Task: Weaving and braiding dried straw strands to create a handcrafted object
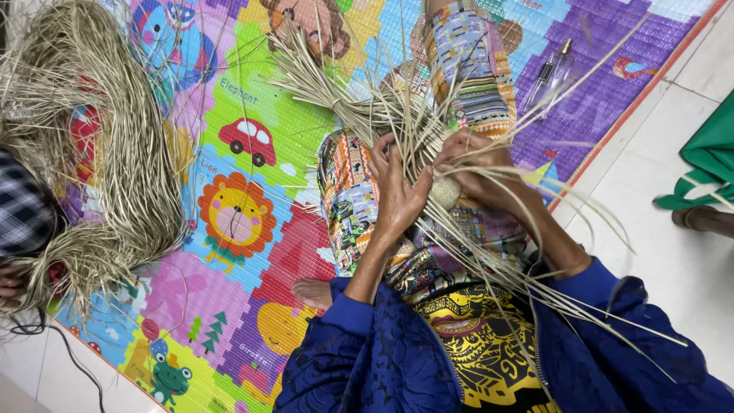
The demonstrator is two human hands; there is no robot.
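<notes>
Straw strands (428,145) (pale, fanned out) sit gripped between both hands, left (397,187) and right (478,164) closed around them.

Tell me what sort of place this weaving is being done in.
Probably a home floor used as a craft spot. A colourful children's play mat covers pale floor tiles, a heap of dried straw strips lies beside it, and both hands work a straw bundle.
</notes>
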